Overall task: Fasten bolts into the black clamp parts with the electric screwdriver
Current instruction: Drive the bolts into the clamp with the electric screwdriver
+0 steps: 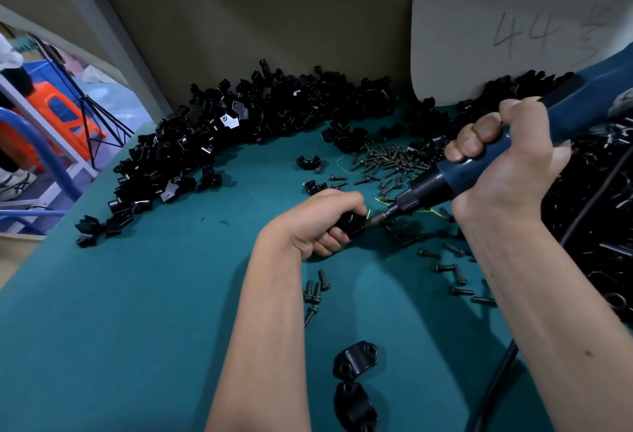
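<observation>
Gripping the electric screwdriver in my right hand; my left hand clutches a black clamp part on the desk; bit touching it.

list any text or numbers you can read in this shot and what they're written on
"44": handwritten in faint reddish strokes on the pale board leaning against the back wall, behind the pile of black clamp parts.
A handwritten character follows the 44 on the same board; it is too faint and cut off to read surely.
Electric screwdriver: no readable label or brand visible.
Bolts: no markings legible.
</observation>
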`<state>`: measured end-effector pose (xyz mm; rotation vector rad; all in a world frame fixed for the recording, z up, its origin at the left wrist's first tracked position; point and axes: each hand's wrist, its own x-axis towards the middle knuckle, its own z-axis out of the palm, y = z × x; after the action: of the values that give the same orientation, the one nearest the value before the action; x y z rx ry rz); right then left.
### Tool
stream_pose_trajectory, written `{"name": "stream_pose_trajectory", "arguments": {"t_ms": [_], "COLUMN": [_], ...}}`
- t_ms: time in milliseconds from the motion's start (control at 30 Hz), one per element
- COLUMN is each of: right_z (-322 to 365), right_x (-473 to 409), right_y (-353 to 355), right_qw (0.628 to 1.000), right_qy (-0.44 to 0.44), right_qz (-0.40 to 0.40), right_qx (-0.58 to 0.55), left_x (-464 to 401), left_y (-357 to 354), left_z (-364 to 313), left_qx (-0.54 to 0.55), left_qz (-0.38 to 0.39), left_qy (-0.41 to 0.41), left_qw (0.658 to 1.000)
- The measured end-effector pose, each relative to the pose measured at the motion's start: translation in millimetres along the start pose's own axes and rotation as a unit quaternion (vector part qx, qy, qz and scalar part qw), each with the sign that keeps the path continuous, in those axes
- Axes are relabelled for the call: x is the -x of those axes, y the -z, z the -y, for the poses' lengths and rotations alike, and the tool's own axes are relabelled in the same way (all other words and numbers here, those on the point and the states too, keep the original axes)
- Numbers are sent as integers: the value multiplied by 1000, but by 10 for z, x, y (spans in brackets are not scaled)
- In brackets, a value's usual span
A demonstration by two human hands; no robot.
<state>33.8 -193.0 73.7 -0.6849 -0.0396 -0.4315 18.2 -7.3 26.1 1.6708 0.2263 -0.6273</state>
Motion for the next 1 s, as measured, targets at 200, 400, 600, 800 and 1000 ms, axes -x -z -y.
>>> {"name": "stream_pose_trajectory", "arguments": {"t_ms": [200, 400, 600, 800, 1000], "right_z": [15, 40, 51, 193, 358], "right_x": [20, 6, -11, -103, -188], "right_y": [-34, -37, -37, 0, 65], "right_qw": [1000, 1000, 1000, 1000, 995], "right_qy": [19, 7, -13, -19, -71], "right_qz": [-2, 5, -7, -3, 72], "right_qx": [-1, -8, 16, 20, 2], "left_x": [2, 6, -2, -15, 2], "left_y": [12, 34, -43, -166, -229], "left_z": [5, 17, 6, -3, -13], "left_qx": [27, 50, -3, 20, 46], "left_qz": [-2, 16, -4, 22, 103], "left_qy": [5, 13, -12, -59, -82], "left_qw": [1000, 999, 1000, 998, 990]}}
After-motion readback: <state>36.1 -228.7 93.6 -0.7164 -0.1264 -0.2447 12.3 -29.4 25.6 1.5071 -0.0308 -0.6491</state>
